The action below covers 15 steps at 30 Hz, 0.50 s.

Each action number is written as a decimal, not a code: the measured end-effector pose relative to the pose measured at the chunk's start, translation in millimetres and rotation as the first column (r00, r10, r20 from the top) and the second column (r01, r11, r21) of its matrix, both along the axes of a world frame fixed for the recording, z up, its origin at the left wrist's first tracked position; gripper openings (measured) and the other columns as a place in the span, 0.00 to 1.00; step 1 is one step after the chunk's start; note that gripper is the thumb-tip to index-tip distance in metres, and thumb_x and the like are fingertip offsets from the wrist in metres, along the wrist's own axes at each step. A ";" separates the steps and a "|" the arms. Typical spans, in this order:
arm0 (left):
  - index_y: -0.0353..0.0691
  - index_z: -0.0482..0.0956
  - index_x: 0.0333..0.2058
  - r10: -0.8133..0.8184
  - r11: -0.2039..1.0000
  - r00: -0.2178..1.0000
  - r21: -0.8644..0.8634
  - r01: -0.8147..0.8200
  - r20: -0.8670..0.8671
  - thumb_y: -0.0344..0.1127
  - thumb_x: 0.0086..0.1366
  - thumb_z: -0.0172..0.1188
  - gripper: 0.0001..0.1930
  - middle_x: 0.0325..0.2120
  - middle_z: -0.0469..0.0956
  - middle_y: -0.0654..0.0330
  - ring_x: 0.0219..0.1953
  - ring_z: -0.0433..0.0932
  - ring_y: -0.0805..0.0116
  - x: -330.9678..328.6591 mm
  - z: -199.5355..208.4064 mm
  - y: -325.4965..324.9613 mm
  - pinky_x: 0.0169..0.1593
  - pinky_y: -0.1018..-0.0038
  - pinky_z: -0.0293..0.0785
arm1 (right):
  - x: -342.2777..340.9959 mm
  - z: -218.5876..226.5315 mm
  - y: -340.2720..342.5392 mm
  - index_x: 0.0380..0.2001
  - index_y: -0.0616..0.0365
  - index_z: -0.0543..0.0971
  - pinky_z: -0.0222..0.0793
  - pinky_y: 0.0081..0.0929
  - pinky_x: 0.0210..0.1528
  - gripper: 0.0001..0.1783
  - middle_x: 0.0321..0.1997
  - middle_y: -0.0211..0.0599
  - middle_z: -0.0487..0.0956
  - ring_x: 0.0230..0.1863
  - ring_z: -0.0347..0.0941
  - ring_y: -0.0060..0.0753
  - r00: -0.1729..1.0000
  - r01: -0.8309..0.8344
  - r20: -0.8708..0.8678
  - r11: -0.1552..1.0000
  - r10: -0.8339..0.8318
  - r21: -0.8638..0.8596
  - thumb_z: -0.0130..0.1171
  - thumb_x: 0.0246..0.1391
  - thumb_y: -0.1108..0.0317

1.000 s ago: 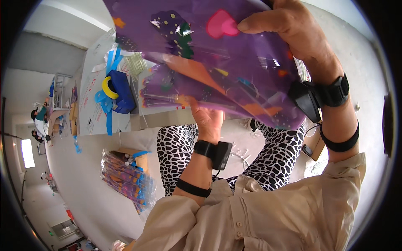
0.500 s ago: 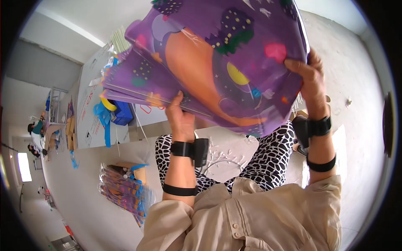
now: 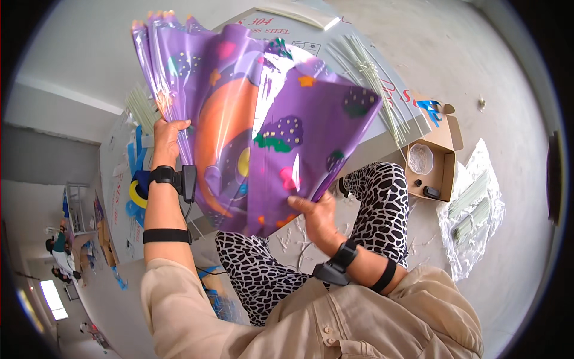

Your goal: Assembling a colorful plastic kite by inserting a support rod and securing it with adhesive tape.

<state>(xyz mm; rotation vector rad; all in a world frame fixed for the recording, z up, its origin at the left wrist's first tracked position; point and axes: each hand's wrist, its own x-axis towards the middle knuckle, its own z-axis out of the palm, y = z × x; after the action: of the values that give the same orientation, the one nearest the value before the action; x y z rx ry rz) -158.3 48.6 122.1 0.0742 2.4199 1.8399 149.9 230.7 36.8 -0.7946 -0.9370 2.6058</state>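
Note:
A glossy purple plastic sheet, printed with an orange crescent, hearts, stars and dark trees, is held up before me. Its left part is gathered into several folds, and a pale glare lies along its middle. My left hand is closed around the gathered folds at the left edge. My right hand pinches the lower right edge, thumb on the printed face and fingers behind. The rest of the right hand's fingers are hidden by the sheet.
Behind the sheet is a grey board table with thin pale rods. An open cardboard box holds a white tub. Bagged rods lie on the floor at right. A yellow tape roll is at left; people are far left.
The sheet has swung left and lower, and its left part is now bunched. My left hand has moved left and up; my right hand has moved left and down along with it.

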 end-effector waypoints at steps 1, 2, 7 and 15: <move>0.30 0.76 0.44 -0.010 1.000 1.000 0.001 0.010 0.006 0.16 0.44 0.62 0.24 0.34 0.78 0.59 0.34 0.77 0.66 -6.9 -3.3 5.9 0.44 0.72 0.73 | 2.0 -4.9 -9.4 0.44 0.63 0.77 0.72 0.31 0.50 0.22 0.42 0.35 0.80 0.43 0.76 0.30 1.000 -0.013 0.027 0.999 0.014 -0.041 0.63 0.42 0.83; 0.30 0.76 0.44 -0.039 0.998 0.999 -0.040 0.040 0.010 0.16 0.44 0.62 0.23 0.34 0.78 0.58 0.33 0.78 0.66 -14.3 -4.6 6.4 0.43 0.72 0.73 | 2.6 -7.3 -19.9 0.44 0.63 0.77 0.72 0.31 0.50 0.22 0.42 0.35 0.80 0.43 0.76 0.30 0.999 -0.012 0.029 0.999 0.013 -0.046 0.63 0.42 0.83; 0.29 0.77 0.42 -0.141 0.982 0.985 -0.115 0.151 0.095 0.16 0.44 0.61 0.21 0.32 0.79 0.56 0.32 0.79 0.65 -54.5 -20.8 31.7 0.41 0.71 0.74 | -0.8 -35.2 -45.4 0.40 0.60 0.79 0.74 0.28 0.47 0.13 0.40 0.33 0.80 0.42 0.76 0.26 0.979 -0.134 0.128 0.969 0.162 -0.206 0.64 0.48 0.78; 0.27 0.78 0.38 -0.211 0.940 0.976 -0.265 0.216 0.049 0.17 0.44 0.61 0.18 0.30 0.79 0.57 0.29 0.78 0.67 -112.1 -67.0 43.2 0.36 0.72 0.72 | -24.1 -22.3 -34.9 0.38 0.63 0.78 0.78 0.27 0.44 0.09 0.35 0.38 0.81 0.38 0.78 0.27 0.613 -0.708 0.113 0.607 0.782 -0.360 0.58 0.58 0.68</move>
<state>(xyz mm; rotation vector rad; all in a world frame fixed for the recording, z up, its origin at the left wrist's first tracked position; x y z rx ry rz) -270.4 91.8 55.1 0.2836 2.5088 1.4034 125.8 195.8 14.5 -0.9913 -1.1913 3.5135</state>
